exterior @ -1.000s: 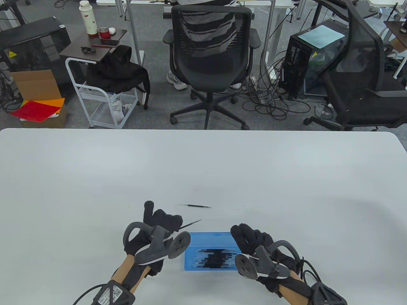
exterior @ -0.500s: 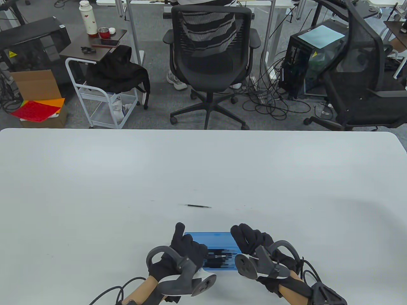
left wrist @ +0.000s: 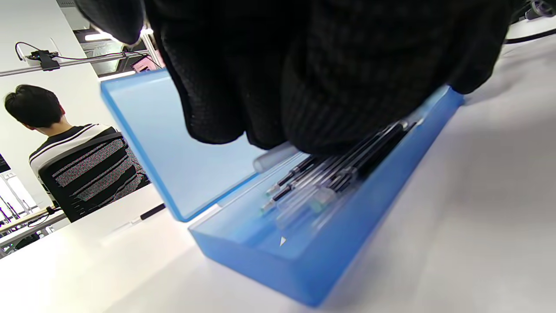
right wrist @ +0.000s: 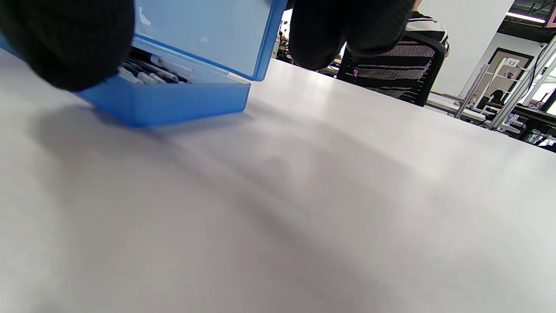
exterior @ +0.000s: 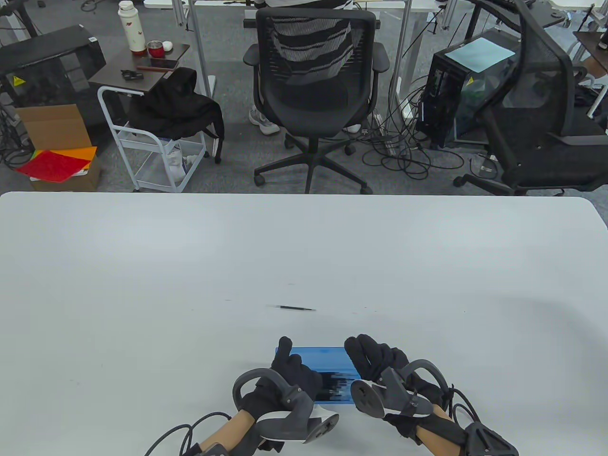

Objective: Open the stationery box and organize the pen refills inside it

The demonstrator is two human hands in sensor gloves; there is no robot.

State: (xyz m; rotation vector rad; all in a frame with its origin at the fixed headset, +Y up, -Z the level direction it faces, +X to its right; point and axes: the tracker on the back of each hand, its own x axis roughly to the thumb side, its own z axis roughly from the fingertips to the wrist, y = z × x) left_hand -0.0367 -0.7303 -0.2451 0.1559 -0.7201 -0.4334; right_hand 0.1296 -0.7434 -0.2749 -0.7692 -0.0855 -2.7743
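Gloved hands work over an open blue stationery box at the lower centre of a white table.

The box's lid stands raised (hinged along the far side), and a row of pen refills lies in its tray. The left hand reaches into the tray, fingers curled down onto the refills; whether it pinches one cannot be told. The right hand curls round the box's right end. One loose refill lies just above the box.
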